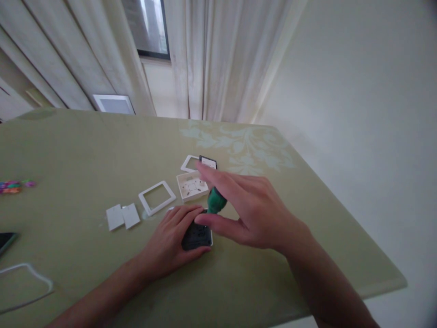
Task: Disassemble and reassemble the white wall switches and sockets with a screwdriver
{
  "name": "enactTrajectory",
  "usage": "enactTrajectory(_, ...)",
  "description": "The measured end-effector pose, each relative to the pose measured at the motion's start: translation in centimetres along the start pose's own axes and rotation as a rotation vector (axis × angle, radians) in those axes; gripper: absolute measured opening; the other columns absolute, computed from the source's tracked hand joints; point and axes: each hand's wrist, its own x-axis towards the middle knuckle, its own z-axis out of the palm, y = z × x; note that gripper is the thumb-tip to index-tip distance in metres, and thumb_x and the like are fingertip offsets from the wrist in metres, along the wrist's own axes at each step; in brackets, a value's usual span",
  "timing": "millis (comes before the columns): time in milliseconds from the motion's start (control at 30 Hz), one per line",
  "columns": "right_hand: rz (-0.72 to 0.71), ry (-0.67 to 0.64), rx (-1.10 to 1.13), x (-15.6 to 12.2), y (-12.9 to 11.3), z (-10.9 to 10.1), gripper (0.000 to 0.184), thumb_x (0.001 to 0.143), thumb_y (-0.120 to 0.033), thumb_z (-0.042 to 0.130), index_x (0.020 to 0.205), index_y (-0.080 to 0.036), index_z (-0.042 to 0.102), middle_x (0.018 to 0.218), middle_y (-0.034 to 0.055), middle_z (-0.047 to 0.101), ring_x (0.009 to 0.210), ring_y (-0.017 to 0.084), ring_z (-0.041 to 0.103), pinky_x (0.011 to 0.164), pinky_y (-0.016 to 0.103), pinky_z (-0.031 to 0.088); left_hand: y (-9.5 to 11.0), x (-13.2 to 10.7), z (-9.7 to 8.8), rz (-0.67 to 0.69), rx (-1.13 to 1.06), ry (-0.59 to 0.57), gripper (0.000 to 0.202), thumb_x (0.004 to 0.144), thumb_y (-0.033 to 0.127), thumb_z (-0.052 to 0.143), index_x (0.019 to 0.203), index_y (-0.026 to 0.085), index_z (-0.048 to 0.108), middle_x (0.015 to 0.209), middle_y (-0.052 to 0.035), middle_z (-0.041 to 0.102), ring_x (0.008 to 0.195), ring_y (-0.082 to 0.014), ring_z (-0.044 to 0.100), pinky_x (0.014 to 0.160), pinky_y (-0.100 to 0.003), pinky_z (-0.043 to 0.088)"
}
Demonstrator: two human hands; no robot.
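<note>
My left hand (177, 234) grips a wall switch (198, 238), its dark back facing up and a white edge showing, against the table. My right hand (249, 205) is curled around the green handle of a screwdriver (216, 201), which stands nearly upright over the switch. The screwdriver's tip is hidden behind my thumb. Just beyond my hands lies an open white mounting box (192, 186). Farther back are a white frame (187, 163) and another switch (208, 161), partly covered by my right fingers.
A larger white frame (145, 204) and two white cover plates (130, 216) lie left of my hands on the green table (92, 159). At the far left are small colourful pieces (13, 187), a dark device (6, 241) and a white cable (41, 276). A wall (368, 136) borders the right side.
</note>
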Motion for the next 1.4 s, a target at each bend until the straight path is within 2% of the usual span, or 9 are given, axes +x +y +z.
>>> enactTrajectory(100,-0.008,-0.113,0.146,0.0,0.2,0.0,0.054,0.114,-0.033,0.048,0.165,-0.014,0.043,0.139,0.0126,0.076,0.111,0.018,0.074,0.094,0.029,0.059,-0.1,-0.1,0.1,0.011,0.023,-0.001,0.077,0.092,0.049,0.083,0.156,0.028,0.046,0.144,-0.0146,0.067,0.129,-0.0390,0.066,0.107,-0.059,0.058)
enactTrajectory(233,-0.016,0.131,-0.157,-0.3,0.5,0.5,0.036,0.102,-0.050,0.073,0.119,-0.018,0.077,0.078,0.0002,0.079,0.063,0.014,0.068,0.065,0.027,0.052,-0.2,-0.1,0.1,0.012,0.026,0.021,0.075,0.090,0.051,0.084,0.153,0.029,0.049,0.139,-0.0135,0.069,0.124,-0.0391,0.068,0.104,-0.059,0.060)
enactTrajectory(400,-0.031,-0.125,0.174,0.1,0.3,0.2,0.056,0.116,-0.035,0.042,0.168,-0.018,0.037,0.155,0.0124,0.066,0.125,0.019,0.072,0.099,0.031,0.058,0.1,0.0,-0.1,0.005,0.009,0.009,0.074,0.092,0.051,0.082,0.154,0.029,0.050,0.141,-0.0129,0.069,0.127,-0.0393,0.067,0.106,-0.058,0.060)
enactTrajectory(600,-0.074,0.194,-0.188,-0.2,0.2,0.6,0.030,0.099,-0.045,0.077,0.091,-0.017,0.075,0.073,0.0004,0.075,0.058,0.014,0.065,0.058,0.028,0.045,-0.1,-0.1,0.0,0.004,0.019,0.021,0.069,0.092,0.054,0.081,0.150,0.027,0.054,0.139,-0.0109,0.070,0.127,-0.0395,0.068,0.105,-0.057,0.061)
enactTrajectory(800,-0.032,-0.181,0.208,0.0,0.3,-0.3,0.055,0.113,-0.027,0.046,0.166,-0.017,0.039,0.155,0.0127,0.066,0.126,0.018,0.070,0.100,0.030,0.056,-0.2,0.0,0.1,0.006,0.013,0.025,0.074,0.091,0.052,0.084,0.153,0.027,0.051,0.139,-0.0127,0.069,0.125,-0.0375,0.067,0.106,-0.057,0.059)
enactTrajectory(967,0.017,0.110,-0.163,-0.2,0.4,0.3,0.026,0.102,-0.043,0.072,0.098,-0.018,0.077,0.079,0.0025,0.079,0.064,0.017,0.069,0.064,0.031,0.050,-0.2,-0.1,0.2,0.011,0.021,0.025,0.072,0.090,0.052,0.084,0.151,0.028,0.054,0.142,-0.0126,0.069,0.129,-0.0383,0.066,0.107,-0.055,0.058)
enactTrajectory(1133,0.020,-0.181,0.229,0.1,0.2,-0.2,0.062,0.111,-0.026,0.048,0.170,-0.015,0.031,0.164,0.0164,0.057,0.125,0.020,0.071,0.101,0.033,0.056,-0.1,0.0,0.1,0.015,0.024,0.019,0.076,0.092,0.052,0.083,0.155,0.027,0.049,0.142,-0.0135,0.068,0.128,-0.0375,0.066,0.108,-0.055,0.058)
enactTrajectory(1300,-0.026,0.151,-0.124,-0.2,0.3,0.8,0.028,0.101,-0.045,0.075,0.092,-0.018,0.076,0.075,-0.0004,0.076,0.059,0.013,0.064,0.060,0.028,0.045,-0.4,-0.2,0.3,0.022,0.031,0.029,0.072,0.091,0.052,0.083,0.151,0.028,0.051,0.138,-0.0126,0.069,0.124,-0.0376,0.067,0.104,-0.055,0.059)
enactTrajectory(1400,0.020,0.044,-0.107,-0.2,0.1,0.2,0.036,0.104,-0.048,0.069,0.117,-0.015,0.076,0.101,0.0081,0.083,0.079,0.020,0.074,0.069,0.031,0.051,-0.4,-0.2,0.3,0.019,0.007,0.012,0.072,0.092,0.051,0.083,0.152,0.029,0.050,0.142,-0.0122,0.068,0.128,-0.0372,0.066,0.106,-0.055,0.058)
